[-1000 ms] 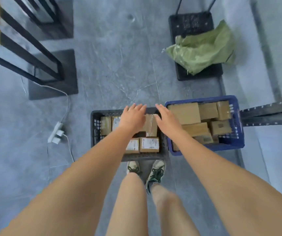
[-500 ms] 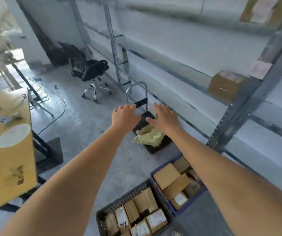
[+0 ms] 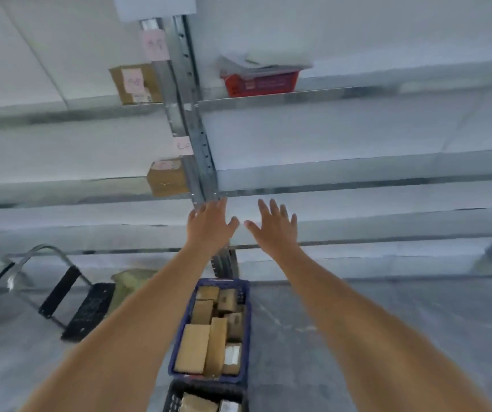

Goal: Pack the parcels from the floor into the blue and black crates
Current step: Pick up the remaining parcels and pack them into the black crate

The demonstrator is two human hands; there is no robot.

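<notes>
Now that you have lifted both hands clear of the crates, your left hand (image 3: 211, 226) and right hand (image 3: 273, 226) hover spread and empty before the grey metal shelving (image 3: 357, 173); the blue plastic crate (image 3: 246, 316) and black plastic crate (image 3: 176, 396) look full of brown cardboard parcels (image 3: 192, 347), so packing seems finished.

The grey floor (image 3: 387, 337) carries the blue crate (image 3: 246, 328) and, just behind it, the black crate (image 3: 176, 396), both holding parcels. A hand trolley (image 3: 87, 310) stands left, bearing what may be a green sack (image 3: 128, 281).

Parcels (image 3: 191, 348) in crate (image 3: 247, 322) before shelving (image 3: 357, 171)
</notes>
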